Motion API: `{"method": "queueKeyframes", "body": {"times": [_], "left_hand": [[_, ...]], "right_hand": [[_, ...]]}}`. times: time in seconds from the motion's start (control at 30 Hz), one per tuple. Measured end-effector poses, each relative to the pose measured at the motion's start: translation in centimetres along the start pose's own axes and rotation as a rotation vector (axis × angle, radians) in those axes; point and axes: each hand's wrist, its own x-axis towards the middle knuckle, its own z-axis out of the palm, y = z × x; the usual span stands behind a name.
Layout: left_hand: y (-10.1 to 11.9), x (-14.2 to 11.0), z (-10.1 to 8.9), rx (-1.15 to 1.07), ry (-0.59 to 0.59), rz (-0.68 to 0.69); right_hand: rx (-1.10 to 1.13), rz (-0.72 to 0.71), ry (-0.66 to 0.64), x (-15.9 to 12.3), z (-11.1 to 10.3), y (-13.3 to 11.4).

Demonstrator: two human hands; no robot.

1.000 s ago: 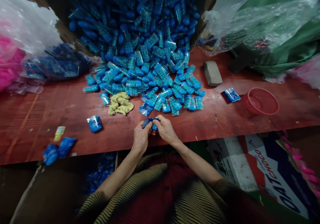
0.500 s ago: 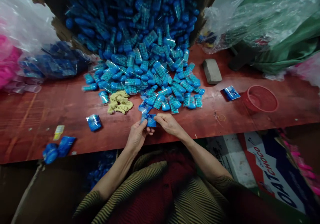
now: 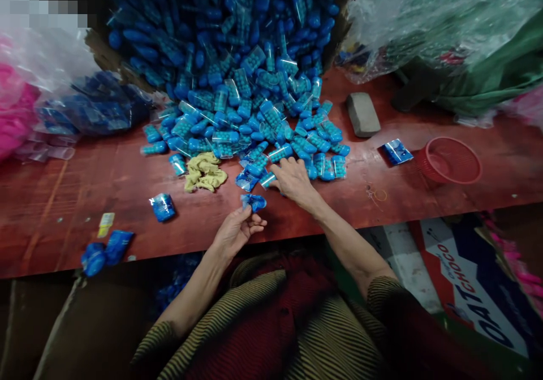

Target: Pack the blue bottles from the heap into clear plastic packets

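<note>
My left hand (image 3: 237, 228) pinches a crumpled blue printed plastic sleeve (image 3: 255, 202) between thumb and finger, above the table's near edge. Its other fingers are loosely curled. To the right, my right hand (image 3: 293, 182) reaches to the front of the pile with fingers bent down around a clear tube of blue balls (image 3: 268, 180). Part of that tube is hidden under the fingers. More flat blue sleeves (image 3: 246, 180) lie between the hands and the pile. Behind them spreads a heap of similar blue-capped tubes (image 3: 229, 137), spilling from a dark container.
A yellow-green cloth (image 3: 206, 172) lies left of the hands. Blue packets (image 3: 162, 207) rest on the red table (image 3: 76, 199). A grey block (image 3: 362, 114), another blue packet (image 3: 397, 151) and a red basket (image 3: 452, 160) stand to the right. Plastic bags flank the pile.
My right hand has let go of the blue sleeve and moved up and right to a tube at the pile. The left hand stays in place with the sleeve.
</note>
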Motion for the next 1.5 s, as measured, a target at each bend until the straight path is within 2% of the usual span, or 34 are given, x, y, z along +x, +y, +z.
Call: {"method": "queueKeyframes", "body": {"times": [0.23,0.3,0.37,0.47,0.53,0.63,0.8,0.9,0.97,1.03,1.17,1.23,1.27,1.4,1.5], "left_hand": [[0.2,0.1,-0.2,-0.027,0.016,-0.013],[0.1,0.1,-0.2,0.016,0.017,0.023],[-0.1,0.0,-0.2,0.091,0.017,0.098],[-0.4,0.0,0.1,0.205,0.018,0.217],[-0.4,0.0,0.3,0.223,0.046,0.276],[-0.3,0.0,0.5,0.178,0.094,0.330],[-0.2,0.1,0.5,0.083,0.016,0.232],[-0.2,0.2,0.5,0.028,0.049,0.139],[-0.3,0.2,0.5,-0.005,0.091,0.098],[-0.3,0.2,0.5,-0.032,0.112,0.066],[-0.1,0.1,0.5,-0.077,0.125,0.010],[0.2,0.0,0.6,-0.095,0.155,-0.020],[0.2,-0.1,0.6,-0.098,0.174,-0.034],[0.3,-0.1,0.4,-0.087,0.213,-0.044],[0.0,0.1,-0.1,-0.081,0.214,0.015]], "right_hand": [[0.090,-0.060,-0.029,-2.4,0.2,-0.3],[0.265,-0.007,0.025,-2.7,-0.1,-0.4],[0.569,0.026,0.035,-2.8,-0.4,-0.7],[1.030,-0.048,-0.080,-2.8,-0.7,-1.7],[1.190,-0.065,-0.132,-2.8,-0.5,-2.4],[1.280,0.002,-0.112,-2.9,0.0,-3.2],[1.446,0.123,-0.017,-3.1,0.7,-3.7],[1.486,0.159,-0.043,-3.2,0.9,-3.5],[1.462,0.135,-0.112,-3.3,0.8,-3.2],[1.311,0.107,-0.116,-3.5,0.7,-2.9],[0.547,0.075,0.045,-3.7,0.4,-2.7],[0.239,0.036,0.017,-3.6,0.5,-2.5],[0.153,0.018,-0.019,-3.5,0.6,-2.4],[0.074,-0.049,-0.117,-3.4,0.9,-1.3],[0.102,-0.074,-0.115,-3.7,0.4,-0.7]]}}
